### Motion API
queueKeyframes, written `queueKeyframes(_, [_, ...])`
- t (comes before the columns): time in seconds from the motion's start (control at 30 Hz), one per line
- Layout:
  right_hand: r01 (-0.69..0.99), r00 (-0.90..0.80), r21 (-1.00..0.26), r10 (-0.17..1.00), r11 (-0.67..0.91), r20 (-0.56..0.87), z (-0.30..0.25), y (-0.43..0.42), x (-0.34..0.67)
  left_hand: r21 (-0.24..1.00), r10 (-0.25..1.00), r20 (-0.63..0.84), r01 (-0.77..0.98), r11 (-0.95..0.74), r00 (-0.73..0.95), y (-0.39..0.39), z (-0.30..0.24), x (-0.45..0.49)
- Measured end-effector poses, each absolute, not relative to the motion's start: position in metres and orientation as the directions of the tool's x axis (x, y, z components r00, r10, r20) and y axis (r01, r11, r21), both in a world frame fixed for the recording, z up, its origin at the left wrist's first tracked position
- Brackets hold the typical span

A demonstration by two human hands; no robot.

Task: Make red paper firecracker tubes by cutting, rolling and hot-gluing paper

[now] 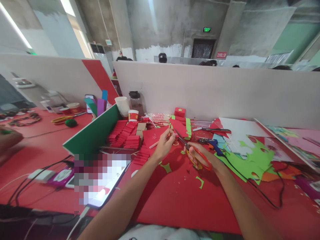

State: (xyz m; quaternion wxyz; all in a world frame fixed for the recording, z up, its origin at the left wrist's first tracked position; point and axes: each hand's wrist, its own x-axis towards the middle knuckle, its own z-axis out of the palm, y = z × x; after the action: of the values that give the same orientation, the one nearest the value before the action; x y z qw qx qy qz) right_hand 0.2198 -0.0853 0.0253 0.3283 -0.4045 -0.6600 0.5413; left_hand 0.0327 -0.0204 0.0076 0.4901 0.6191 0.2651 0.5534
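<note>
My right hand [193,156] is closed round the red and yellow handles of a pair of scissors [184,142]. The blades point up and left, their tips close to the fingertips of my left hand [167,141]. That hand is closed in a pinch, and what it grips is too small to make out. Just behind lie folded red pieces edged with bright green [188,128] and a flat red sheet [152,135]. Green paper scraps [166,167] lie on the red table [180,203] below my hands.
Stacked red strips [125,135], a paper cup [133,115] and a bottle [136,101] stand left, beside a green divider [93,131]. A lit tablet [110,183] lies nearer. Rightward are a blue glue gun [215,146], its cord, and cut green sheets [250,160]. Another person's hand [10,140] shows far left.
</note>
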Motion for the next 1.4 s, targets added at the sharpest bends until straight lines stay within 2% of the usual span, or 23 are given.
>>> queueKeyframes(0.6, [0.193, -0.400, -0.980, 0.916, 0.057, -0.026, 0.020, -0.081, 0.217, 0.904, 0.886, 0.411, -0.224, -0.365, 0.216, -0.020, 0.009, 0.033])
queueKeyframes(1.03, [0.227, -0.392, -0.966, 0.920, 0.121, 0.023, 0.016, -0.082, 0.216, 0.898, 0.877, 0.431, -0.200, -0.393, 0.211, -0.021, 0.010, 0.034])
queueKeyframes(1.4, [0.158, -0.372, -0.980, 0.927, 0.117, 0.050, 0.015, -0.082, 0.209, 0.890, 0.881, 0.433, -0.245, -0.385, 0.188, -0.022, 0.013, 0.037])
